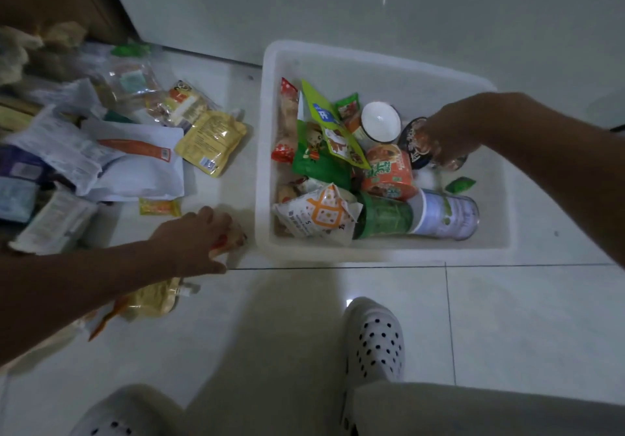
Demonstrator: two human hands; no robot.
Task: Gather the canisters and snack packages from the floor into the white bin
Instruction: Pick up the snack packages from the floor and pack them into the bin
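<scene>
The white plastic bin (pixel 385 249) is roughly half full of canisters and snack bags, and my right hand (pixel 446 138) curls its fingers round a dark round noodle cup (pixel 414 139) inside it (blurred, so that's my best reading). My left hand (pixel 196 236) clamps a small pale crinkly packet (pixel 235 234) on the floor just beside the bin, and a heap of pouches and bags (pixel 135 158) to the left is not yet gathered.
</scene>
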